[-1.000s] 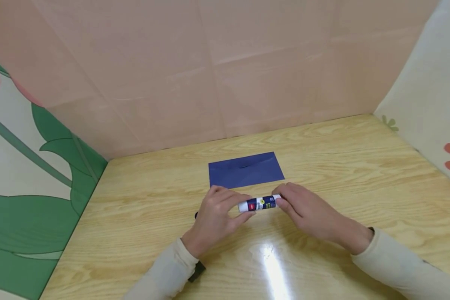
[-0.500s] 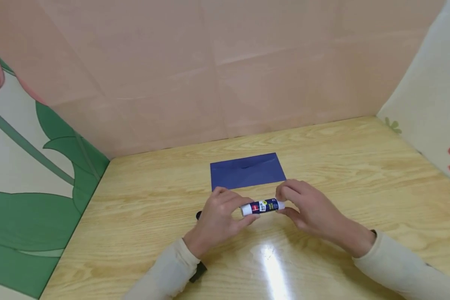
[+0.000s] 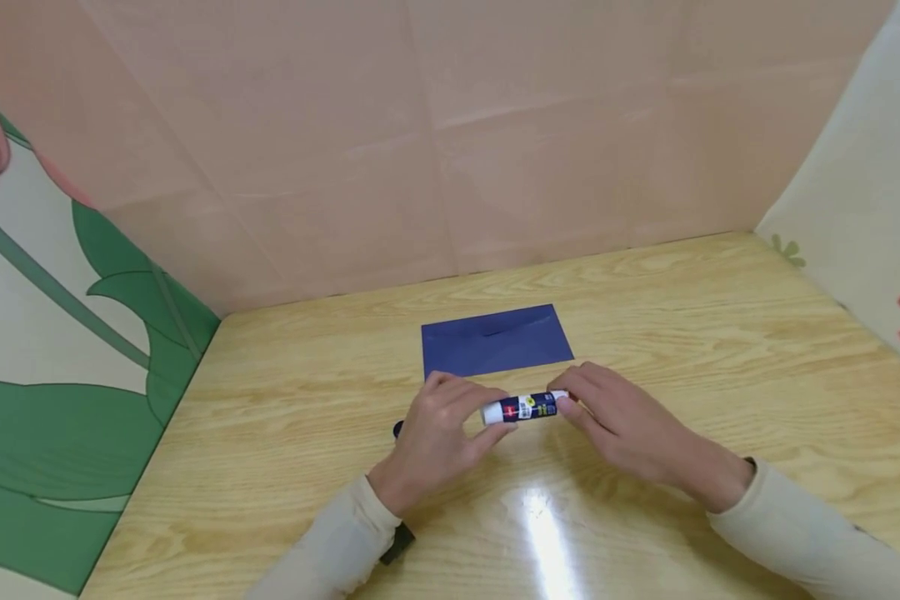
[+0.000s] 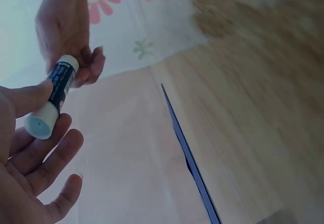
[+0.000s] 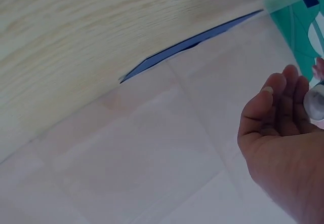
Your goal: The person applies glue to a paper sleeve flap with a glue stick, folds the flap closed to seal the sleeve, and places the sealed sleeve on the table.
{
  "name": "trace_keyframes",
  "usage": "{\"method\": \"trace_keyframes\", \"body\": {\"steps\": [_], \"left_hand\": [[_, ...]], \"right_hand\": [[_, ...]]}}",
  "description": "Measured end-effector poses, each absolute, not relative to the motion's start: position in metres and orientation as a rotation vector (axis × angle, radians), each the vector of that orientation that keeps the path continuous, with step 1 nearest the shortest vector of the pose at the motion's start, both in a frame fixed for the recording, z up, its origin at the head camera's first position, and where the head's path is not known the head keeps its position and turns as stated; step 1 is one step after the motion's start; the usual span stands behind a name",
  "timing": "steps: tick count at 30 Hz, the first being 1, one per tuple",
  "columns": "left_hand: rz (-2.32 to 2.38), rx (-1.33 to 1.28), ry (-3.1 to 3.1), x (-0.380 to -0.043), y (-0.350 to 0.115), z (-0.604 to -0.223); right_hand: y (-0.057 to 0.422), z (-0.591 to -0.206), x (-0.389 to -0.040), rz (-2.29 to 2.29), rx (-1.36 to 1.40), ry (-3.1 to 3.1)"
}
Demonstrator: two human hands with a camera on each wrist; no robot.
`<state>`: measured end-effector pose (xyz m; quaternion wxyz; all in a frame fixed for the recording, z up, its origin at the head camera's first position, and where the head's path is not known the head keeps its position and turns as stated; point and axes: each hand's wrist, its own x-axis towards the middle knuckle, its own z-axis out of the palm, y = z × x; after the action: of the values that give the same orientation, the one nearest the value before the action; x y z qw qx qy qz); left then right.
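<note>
A glue stick [image 3: 528,407] with a dark blue label and white ends is held level above the table, between both hands. My left hand [image 3: 438,433] pinches its left end with thumb and fingers. At the other end, the thumb and index finger of my right hand [image 3: 626,421] grip the white knob end. From the left wrist view, the glue stick [image 4: 62,79] slants between the left hand [image 4: 30,158] and the right hand [image 4: 66,26]. Only a white end of the stick shows beside the right hand [image 5: 283,138] in the right wrist view.
Behind the hands, a dark blue envelope [image 3: 495,342] lies on the wood-grain table [image 3: 720,333]. A black object [image 3: 397,543] partly shows under the left sleeve, and a dark round end [image 3: 397,429] peeks out beside the left hand. Pink and flower-patterned sheets border the table.
My right fingers loosened and shifted on the glue stick's right end half a second ago, and now pinch it again. The left hand keeps its hold; the envelope stays put.
</note>
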<state>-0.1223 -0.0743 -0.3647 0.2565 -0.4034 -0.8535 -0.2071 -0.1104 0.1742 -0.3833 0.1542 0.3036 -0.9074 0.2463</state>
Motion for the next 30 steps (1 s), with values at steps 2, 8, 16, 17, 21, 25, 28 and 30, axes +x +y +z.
{"method": "trace_keyframes", "body": {"steps": [2,8,16,17,21,25,28,30], "left_hand": [[-0.562,-1.090,-2.321,-0.122,-0.074,-0.364],[-0.551,-1.074,-2.319,-0.122,-0.075,-0.363],[-0.537,-1.106,-2.325,-0.122,-0.074,-0.360],[-0.516,-1.122,-2.312,-0.121,-0.074,-0.360],[-0.403,-1.168,-2.282,-0.120,-0.072,-0.360],[-0.140,-1.160,-2.290,-0.115,-0.076,-0.361],[0.096,-1.123,-2.268,-0.108,-0.087,-0.364],[0.194,-1.083,-2.268,-0.106,-0.098,-0.367]], "right_hand": [[0.174,-0.383,-0.111,0.691,0.876,-2.589],[0.174,-0.381,-0.115,0.676,0.953,-2.479],[0.173,-0.377,-0.117,0.681,0.994,-2.419],[0.173,-0.377,-0.117,0.667,1.010,-2.413],[0.170,-0.378,-0.117,0.585,1.069,-2.363],[0.170,-0.381,-0.117,0.504,1.036,-2.367],[0.172,-0.384,-0.116,0.452,0.969,-2.440],[0.175,-0.385,-0.115,0.429,0.934,-2.487]]}}
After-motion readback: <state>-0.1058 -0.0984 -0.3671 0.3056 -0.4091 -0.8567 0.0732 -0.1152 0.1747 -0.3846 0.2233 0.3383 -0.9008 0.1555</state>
